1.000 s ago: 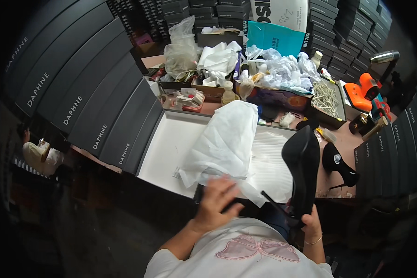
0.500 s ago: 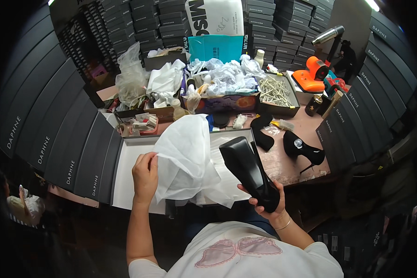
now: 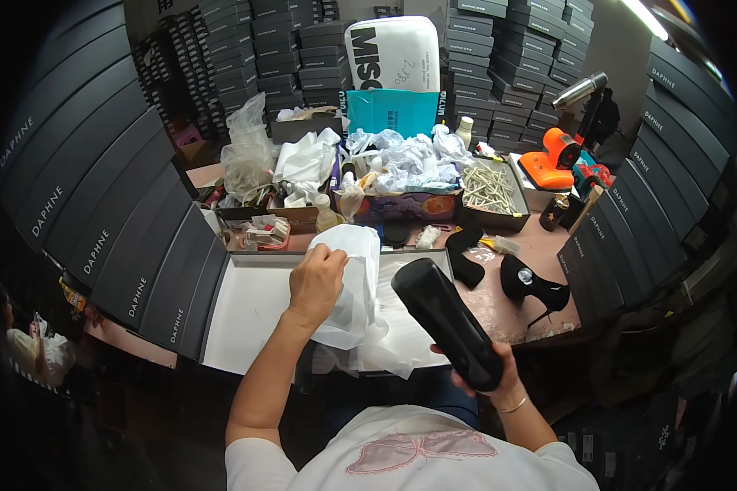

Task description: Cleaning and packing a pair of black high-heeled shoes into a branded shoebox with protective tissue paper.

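My left hand (image 3: 317, 286) is closed in a pinch on a sheet of white tissue paper (image 3: 348, 315), which hangs over an open shoe box (image 3: 241, 307) with a white inside. In my right hand (image 3: 499, 376) is a black high-heeled shoe (image 3: 442, 319). Its smooth dark underside is turned up toward me and its heel is hidden. Thin white paper lies in the right part of the box. Another black high-heeled shoe (image 3: 532, 282), with a round sparkling ornament, stands on the pink table (image 3: 508, 315) to the right.
Dark shoe boxes are stacked at the left (image 3: 90, 213) and the right (image 3: 622, 221). Behind the open box stand a carton of crumpled paper (image 3: 405, 159), a box of pale sticks (image 3: 490, 188) and an orange device (image 3: 553, 162). A black curved piece (image 3: 465, 260) lies on the table.
My left hand has moved right and a little away from me, and the tissue has bunched up narrower. The shoe in my right hand has rolled, so its heel no longer shows.
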Available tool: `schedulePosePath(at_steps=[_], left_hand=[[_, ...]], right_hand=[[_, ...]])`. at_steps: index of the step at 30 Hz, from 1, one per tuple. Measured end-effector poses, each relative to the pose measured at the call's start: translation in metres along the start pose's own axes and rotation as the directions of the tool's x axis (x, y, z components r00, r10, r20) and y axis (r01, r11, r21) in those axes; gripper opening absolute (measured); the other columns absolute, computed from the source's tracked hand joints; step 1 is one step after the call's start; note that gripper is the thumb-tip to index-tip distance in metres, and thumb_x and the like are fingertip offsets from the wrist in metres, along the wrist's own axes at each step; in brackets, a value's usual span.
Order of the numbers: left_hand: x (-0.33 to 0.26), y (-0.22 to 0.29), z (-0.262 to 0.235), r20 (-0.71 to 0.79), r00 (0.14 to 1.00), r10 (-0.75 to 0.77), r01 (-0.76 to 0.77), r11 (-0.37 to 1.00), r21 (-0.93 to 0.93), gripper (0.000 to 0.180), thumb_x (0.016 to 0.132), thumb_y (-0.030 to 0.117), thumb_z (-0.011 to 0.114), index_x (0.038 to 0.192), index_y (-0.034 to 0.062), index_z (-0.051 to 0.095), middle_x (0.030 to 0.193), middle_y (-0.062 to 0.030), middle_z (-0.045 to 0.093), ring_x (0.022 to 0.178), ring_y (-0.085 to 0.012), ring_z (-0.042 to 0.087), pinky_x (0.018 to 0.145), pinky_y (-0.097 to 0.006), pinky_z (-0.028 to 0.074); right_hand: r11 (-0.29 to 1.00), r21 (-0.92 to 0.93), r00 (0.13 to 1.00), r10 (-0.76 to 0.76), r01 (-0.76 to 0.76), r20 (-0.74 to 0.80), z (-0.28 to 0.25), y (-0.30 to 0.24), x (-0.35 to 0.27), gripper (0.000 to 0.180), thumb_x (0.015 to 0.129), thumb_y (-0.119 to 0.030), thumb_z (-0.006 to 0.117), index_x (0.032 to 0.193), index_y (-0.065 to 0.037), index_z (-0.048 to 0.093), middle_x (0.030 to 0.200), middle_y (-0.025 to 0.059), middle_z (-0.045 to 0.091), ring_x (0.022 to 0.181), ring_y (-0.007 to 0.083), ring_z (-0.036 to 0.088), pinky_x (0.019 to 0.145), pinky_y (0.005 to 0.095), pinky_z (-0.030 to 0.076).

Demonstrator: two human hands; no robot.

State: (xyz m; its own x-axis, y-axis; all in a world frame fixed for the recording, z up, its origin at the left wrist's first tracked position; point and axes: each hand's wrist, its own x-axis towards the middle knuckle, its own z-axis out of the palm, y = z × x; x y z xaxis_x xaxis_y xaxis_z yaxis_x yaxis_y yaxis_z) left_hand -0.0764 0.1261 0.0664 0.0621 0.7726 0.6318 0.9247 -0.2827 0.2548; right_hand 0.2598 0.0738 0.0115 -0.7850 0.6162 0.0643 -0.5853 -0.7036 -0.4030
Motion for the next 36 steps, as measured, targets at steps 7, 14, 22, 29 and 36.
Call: schedulePosePath(at_steps=[7,14,22,29,36], left_hand=[[0.007,0.028,-0.037,0.309,0.94,-0.141,0.291,0.804,-0.519,0.012,0.088,0.007,0.064,0.092,-0.003,0.068,0.079,-0.0129,0.066,0.067,-0.0184,0.062,0.062,-0.029,0.047],[-0.007,0.04,-0.08,0.247,0.964,-0.097,0.205,0.863,-0.462,0.007,0.083,0.002,0.069,0.09,-0.0004,0.069,0.069,-0.0093,0.059,0.058,-0.0185,0.056,0.054,-0.029,0.043],[0.009,0.031,-0.047,0.148,0.975,-0.169,0.222,0.825,-0.519,0.007,0.086,0.002,0.065,0.091,-0.0038,0.066,0.073,-0.0081,0.06,0.064,-0.0135,0.056,0.058,-0.027,0.043],[0.038,0.033,-0.038,0.2,0.974,-0.103,0.201,0.797,-0.57,0.019,0.089,0.012,0.066,0.097,-0.0043,0.068,0.089,-0.0132,0.069,0.077,-0.0181,0.064,0.068,-0.029,0.049],[0.049,0.029,-0.017,0.214,0.975,-0.054,0.171,0.798,-0.577,0.019,0.088,0.011,0.065,0.096,-0.005,0.068,0.086,-0.0149,0.069,0.076,-0.0203,0.065,0.069,-0.031,0.049]], right_hand=[[0.681,-0.692,0.93,0.366,-0.239,0.039,0.014,-0.043,-0.009,0.078,0.079,-0.036,0.073,0.134,0.011,0.044,0.122,0.0128,0.059,0.109,0.0164,0.053,0.095,0.0271,0.041],[0.626,-0.743,0.971,0.156,-0.239,-0.181,-0.006,-0.024,0.029,0.058,0.089,-0.022,0.065,0.136,0.006,0.045,0.121,0.008,0.059,0.107,0.0118,0.053,0.093,0.0253,0.043],[0.923,-0.342,0.98,0.132,-0.176,-0.147,-0.02,-0.02,0.014,0.068,0.084,-0.038,0.063,0.133,0.005,0.043,0.103,0.0203,0.063,0.079,0.0278,0.069,0.053,0.0328,0.059],[0.994,0.106,0.996,0.024,-0.015,-0.088,-0.033,0.005,0.008,0.064,0.089,-0.049,0.051,0.133,-0.002,0.049,0.115,0.0199,0.061,0.085,0.0387,0.06,0.05,0.0348,0.054],[0.985,0.169,0.995,0.031,-0.013,-0.1,-0.021,0.005,0.009,0.058,0.093,-0.05,0.046,0.133,-0.008,0.051,0.119,0.0146,0.059,0.091,0.0367,0.053,0.057,0.0324,0.053]])
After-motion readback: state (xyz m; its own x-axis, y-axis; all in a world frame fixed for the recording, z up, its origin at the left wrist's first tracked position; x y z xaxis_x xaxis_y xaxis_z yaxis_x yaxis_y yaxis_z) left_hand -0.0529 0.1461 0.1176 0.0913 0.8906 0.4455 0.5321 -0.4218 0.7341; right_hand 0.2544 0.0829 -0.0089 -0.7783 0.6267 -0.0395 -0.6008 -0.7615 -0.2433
